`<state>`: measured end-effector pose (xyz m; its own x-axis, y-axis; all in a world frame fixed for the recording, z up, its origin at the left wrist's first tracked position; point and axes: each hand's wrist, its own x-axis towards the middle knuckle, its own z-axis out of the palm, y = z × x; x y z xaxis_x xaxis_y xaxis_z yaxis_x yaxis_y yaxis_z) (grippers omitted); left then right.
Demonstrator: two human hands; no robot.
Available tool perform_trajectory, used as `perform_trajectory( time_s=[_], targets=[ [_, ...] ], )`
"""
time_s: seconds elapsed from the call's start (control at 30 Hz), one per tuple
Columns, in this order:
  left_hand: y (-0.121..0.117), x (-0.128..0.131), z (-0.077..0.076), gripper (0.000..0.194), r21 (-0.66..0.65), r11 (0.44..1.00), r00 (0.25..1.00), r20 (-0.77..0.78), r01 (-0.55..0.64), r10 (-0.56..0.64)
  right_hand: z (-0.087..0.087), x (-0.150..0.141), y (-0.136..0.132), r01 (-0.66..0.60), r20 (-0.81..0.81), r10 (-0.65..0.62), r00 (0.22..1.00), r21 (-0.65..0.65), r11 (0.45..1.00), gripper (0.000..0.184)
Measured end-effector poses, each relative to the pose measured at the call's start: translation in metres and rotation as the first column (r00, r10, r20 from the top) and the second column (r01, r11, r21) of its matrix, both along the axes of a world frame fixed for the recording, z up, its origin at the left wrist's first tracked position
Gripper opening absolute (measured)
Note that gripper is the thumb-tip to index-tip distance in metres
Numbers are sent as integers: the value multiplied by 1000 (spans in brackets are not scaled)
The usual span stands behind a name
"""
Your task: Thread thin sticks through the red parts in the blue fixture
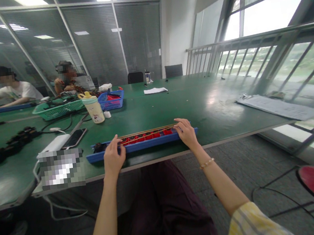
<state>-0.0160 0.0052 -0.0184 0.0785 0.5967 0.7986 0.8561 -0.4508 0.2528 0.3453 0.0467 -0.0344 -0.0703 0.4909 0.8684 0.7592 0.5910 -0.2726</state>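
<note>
A long blue tray (148, 142) lies near the table's front edge, with several red pieces (145, 136) in a row inside it. Thin yellowish strands (147, 130) run lengthwise over the tray, from one hand to the other; I cannot make out whether they are cords, bands or sticks. At the tray's left part, my left hand (112, 155) is closed with its fingertips on one end of the strands. My right hand (186, 133) pinches their other end above the tray's right end. A small black part (99, 147) sits in the tray's left end.
Left of the tray are a phone (75, 138), a white power strip (53, 145) and black parts (13, 144). Behind stand a cup (93, 108), a green basket (58, 109) and a blue basket (112, 103). A clipboard (278, 106) lies right. Two people sit at far left.
</note>
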Motion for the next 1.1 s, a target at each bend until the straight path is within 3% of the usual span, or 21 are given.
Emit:
perform_trajectory(
  time_s=[0.13,0.27,1.1],
  targets=[
    [2,0,-2,24,-14,1000,1000,2,-12,12,4,-1,-7,121,84,-123,989,35,992,15],
    [3,-1,-2,22,-18,1000,1000,18,-12,13,4,-2,-8,151,163,-159,974,61,987,14],
    [6,-2,2,26,-35,995,995,46,92,-91,2,-1,-6,115,160,-123,980,59,992,21]
  ],
)
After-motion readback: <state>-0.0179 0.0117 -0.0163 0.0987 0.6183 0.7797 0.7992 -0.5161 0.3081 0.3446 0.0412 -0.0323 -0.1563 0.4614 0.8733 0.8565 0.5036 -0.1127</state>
